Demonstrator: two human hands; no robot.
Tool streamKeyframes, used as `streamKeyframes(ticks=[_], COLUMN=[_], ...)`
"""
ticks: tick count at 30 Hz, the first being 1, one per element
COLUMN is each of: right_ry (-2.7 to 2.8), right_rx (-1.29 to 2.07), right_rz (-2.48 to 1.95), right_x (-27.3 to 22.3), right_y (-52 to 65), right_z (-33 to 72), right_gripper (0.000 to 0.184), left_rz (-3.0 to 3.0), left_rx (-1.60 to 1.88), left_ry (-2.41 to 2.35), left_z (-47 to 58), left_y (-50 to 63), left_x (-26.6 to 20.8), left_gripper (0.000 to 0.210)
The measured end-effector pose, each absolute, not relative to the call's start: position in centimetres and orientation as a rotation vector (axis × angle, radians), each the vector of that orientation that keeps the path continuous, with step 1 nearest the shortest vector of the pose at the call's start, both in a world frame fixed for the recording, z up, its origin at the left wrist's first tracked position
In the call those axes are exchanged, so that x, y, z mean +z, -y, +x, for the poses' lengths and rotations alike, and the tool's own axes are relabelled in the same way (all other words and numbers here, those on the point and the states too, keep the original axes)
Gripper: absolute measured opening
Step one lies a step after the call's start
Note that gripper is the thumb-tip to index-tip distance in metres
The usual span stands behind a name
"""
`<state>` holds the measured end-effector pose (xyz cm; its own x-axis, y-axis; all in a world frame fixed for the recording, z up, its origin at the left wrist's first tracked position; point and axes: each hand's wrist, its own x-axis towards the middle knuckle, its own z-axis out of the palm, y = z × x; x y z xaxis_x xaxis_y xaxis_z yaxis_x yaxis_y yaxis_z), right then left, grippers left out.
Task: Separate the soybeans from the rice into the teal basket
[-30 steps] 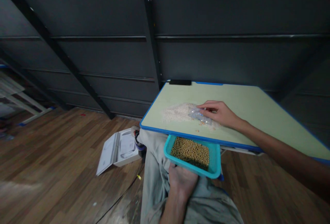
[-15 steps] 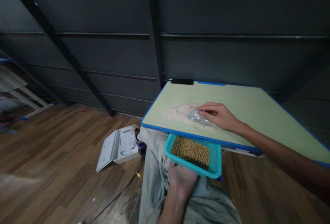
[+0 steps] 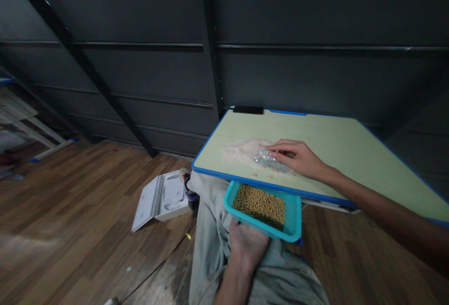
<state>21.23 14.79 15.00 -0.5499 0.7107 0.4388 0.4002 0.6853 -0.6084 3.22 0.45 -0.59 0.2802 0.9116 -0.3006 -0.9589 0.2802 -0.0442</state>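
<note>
My left hand [image 3: 247,242] is under a turquoise plastic tray [image 3: 293,211], its fingers hidden beneath the base. Round tan beans [image 3: 261,204] cover much of the tray's floor, and the far rim sits just below the table's front edge. My right hand [image 3: 298,157] reaches in from the right, low over the table, pinching a shiny clear plastic piece [image 3: 268,159]; its exact kind is hard to make out. This piece lies against the right side of a pile of small whitish grains [image 3: 243,151]. A few loose beans [image 3: 271,177] are scattered near the table edge.
The pale green table [image 3: 329,141] has a blue rim, with a flat black object [image 3: 248,110] at its back left. On the wooden floor an open white box [image 3: 171,195] stands beside my leg, near a black cable [image 3: 157,267]. A dark panelled wall rises behind.
Loose beans near the clear plastic piece have shifted, one now lying farther left near the table's front edge. Both hands and the tray have stayed almost in place.
</note>
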Motion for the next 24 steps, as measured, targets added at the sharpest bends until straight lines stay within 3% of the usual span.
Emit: streamKeyframes(ticks=[24], right_ry=[2.288], right_rx=[0.605], right_rz=[-0.718], right_x=[15.3], right_y=[-13.8], right_z=[20.5], right_gripper=[0.028], left_rz=[-0.216], left_rx=[1.261], left_ry=[-0.222], left_z=[3.3], left_y=[-0.4], left_x=[-0.3], left_gripper=[0.046])
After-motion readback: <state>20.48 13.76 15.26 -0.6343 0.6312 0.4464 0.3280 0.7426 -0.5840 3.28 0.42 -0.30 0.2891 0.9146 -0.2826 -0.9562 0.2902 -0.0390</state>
